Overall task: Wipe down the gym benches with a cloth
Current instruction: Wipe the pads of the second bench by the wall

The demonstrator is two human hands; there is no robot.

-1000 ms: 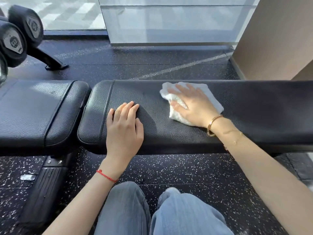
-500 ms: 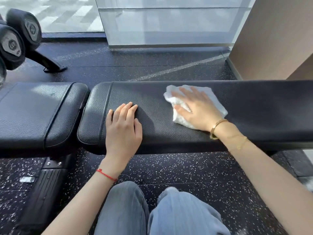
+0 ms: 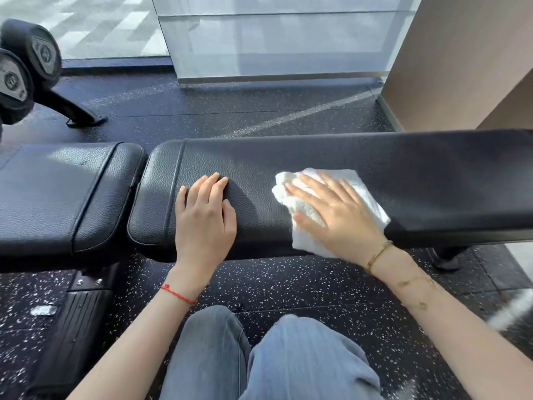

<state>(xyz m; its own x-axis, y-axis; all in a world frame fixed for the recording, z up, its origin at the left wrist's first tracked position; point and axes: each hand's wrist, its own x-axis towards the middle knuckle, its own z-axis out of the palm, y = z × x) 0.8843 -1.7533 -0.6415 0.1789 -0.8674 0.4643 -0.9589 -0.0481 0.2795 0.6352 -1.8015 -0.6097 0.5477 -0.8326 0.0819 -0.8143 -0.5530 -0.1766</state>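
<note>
Right hand (image 3: 334, 215) presses flat, fingers spread and straight, on the cloth (image 3: 346, 180) atop the bench (image 3: 432, 174); left hand (image 3: 203, 220) rests flat beside it, fingers together, holding nothing.

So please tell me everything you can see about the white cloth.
The white cloth looks like soft terry towelling, crumpled and loosely folded. It lies on the long black bench pad, its near corner hanging over the front edge. The right hand presses flat on it with straight, spread fingers. The left hand is apart from it.
</note>
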